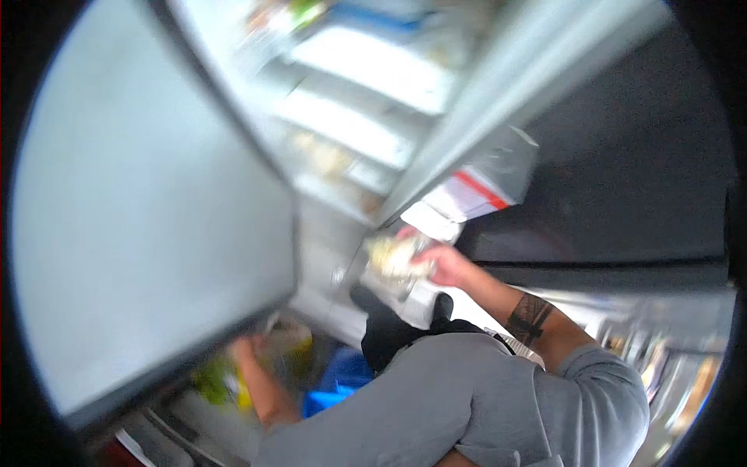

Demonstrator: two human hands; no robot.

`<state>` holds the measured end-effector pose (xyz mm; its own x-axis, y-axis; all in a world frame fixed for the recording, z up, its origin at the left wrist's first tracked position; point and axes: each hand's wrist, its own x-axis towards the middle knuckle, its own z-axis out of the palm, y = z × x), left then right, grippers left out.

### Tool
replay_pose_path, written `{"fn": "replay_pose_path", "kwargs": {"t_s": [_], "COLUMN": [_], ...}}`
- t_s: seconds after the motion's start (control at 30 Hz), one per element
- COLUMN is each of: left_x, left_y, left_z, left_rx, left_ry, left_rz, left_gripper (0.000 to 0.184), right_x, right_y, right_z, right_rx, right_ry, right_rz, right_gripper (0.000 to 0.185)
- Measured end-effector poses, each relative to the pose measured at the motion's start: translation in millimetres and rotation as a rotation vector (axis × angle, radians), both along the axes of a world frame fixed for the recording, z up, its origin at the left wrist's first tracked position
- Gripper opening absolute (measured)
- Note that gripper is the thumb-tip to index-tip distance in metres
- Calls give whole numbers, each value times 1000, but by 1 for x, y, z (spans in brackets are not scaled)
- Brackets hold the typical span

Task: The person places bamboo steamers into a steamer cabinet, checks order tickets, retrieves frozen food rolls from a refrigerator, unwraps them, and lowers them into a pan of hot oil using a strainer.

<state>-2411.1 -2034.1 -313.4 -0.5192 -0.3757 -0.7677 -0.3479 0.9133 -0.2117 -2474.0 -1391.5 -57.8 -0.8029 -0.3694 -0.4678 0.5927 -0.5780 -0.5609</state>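
A see-through bag of pale food is in the right hand, held by the fingers. Its long side seems to run toward the fridge door; blur hides its front. The step looks like holding; moving the bag needs a firm grip. Past that hand is a box. The left hand is by yellow-green things; I can't tell if it's holding any.

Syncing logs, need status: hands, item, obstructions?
Right hand gripping pale package. Left hand by door edge, grip blurred. Red-striped box close beside package.
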Motion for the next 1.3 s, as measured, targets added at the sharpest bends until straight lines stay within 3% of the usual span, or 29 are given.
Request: {"fn": "replay_pose_path", "kwargs": {"t_s": [0.2, 0.27, 0.33, 0.4, 0.47, 0.53, 0.6, 0.67, 0.73, 0.8, 0.87, 0.9, 0.93, 1.0, 1.07, 1.13, 1.2, 1.3], "left_x": [-53, -45, -31, -34, -48, -65, -76, -68, -35, 20, 90, 125, 153, 198, 224, 243, 250, 262], "left_y": [72, 127, 182, 246, 334, 436, 557, 686, 812, 922, 1011, 1041, 1065, 1095, 1105, 1089, 1048, 994], "left_z": [70, 83, 98, 114, 152, 202, 262, 325, 396, 456, 498, 510, 503, 487, 432, 334, 220, 116], "left_rx": [157, 257, 341, 405, 457, 514, 592, 701, 855, 1028, 1219, 1309, 1367, 1416, 1335, 1083, 704, 248], "left_ry": [242, 239, 198, 164, 152, 181, 238, 301, 363, 384, 357, 331, 290, 165, 5, -203, -428, -659], "left_rz": [-184, -267, -350, -480, -618, -776, -956, -1134, -1290, -1407, -1490, -1514, -1534, -1566, -1606, -1676, -1746, -1776], "left_gripper": [57, 57, 57, 56, 56, 56, 55, 55, 55, 54, 54, 54, 54, 53, 53, 53, 52, 52], "right_x": [179, 254, 335, 423, 528, 609, 662, 721, 782, 814, 874, 895, 908, 943, 972, 980, 971, 967], "right_y": [104, 135, 170, 208, 255, 261, 271, 300, 341, 362, 381, 386, 391, 405, 425, 434, 455, 485], "right_z": [-54, -85, -101, -160, -223, -198, -185, -180, -137, 7, 108, 163, 203, 244, 239, 235, 218, 175], "right_rx": [572, 716, 694, 724, 1752, 1794, 443, 333, 460, 608, 652, 735, 803, 958, 932, 600, 389, 142], "right_ry": [26, -131, -293, -312, 467, 89, -511, -395, -271, -177, 384, 615, 834, 689, 615, 810, 830, 884], "right_rz": [83, -74, -331, -548, -163, -306, -1307, -1589, -1753, -1907, -1766, -1666, -1537, -1787, -1942, -1933, -2035, -2132], "right_gripper": [64, 55, 50, 46, 46, 27, 20, 18, 23, 51, 88, 94, 101, 103, 83, 78, 87, 82]}}
